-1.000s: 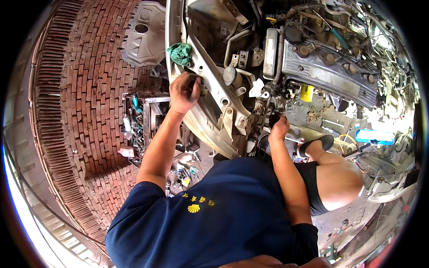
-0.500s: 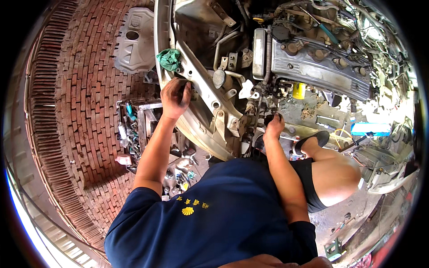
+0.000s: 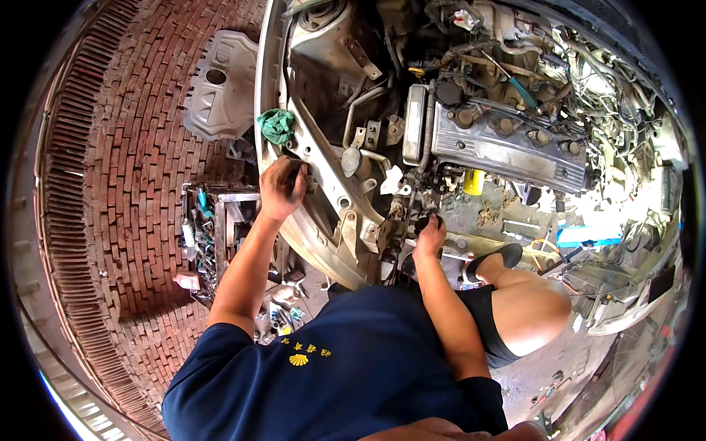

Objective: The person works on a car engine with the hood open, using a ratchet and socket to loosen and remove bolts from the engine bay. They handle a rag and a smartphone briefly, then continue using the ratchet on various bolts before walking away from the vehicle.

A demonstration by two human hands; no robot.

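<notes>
I lean over an open car engine bay. My left hand (image 3: 283, 187) grips the pale front frame rail (image 3: 331, 173) of the car, just below a green rag (image 3: 276, 125) lying on that rail. My right hand (image 3: 430, 235) reaches low into the bay, fingers closed around a dark part that the hand mostly hides. Beyond it lie the silver engine cover (image 3: 507, 140) and a small yellow cylinder (image 3: 474, 181). My bare knee (image 3: 529, 309) and sandalled foot (image 3: 493, 261) are propped inside the bay to the right.
An open metal toolbox (image 3: 217, 228) with several tools stands on the brick floor at the left. A grey plastic shield panel (image 3: 220, 92) lies beyond it. A teal-handled screwdriver (image 3: 522, 92) rests on the engine, and a blue piece (image 3: 585, 235) lies at the right.
The whole view has slid down and slightly left as my head moved. Both hands keep their places on the frame rail and on the dark part.
</notes>
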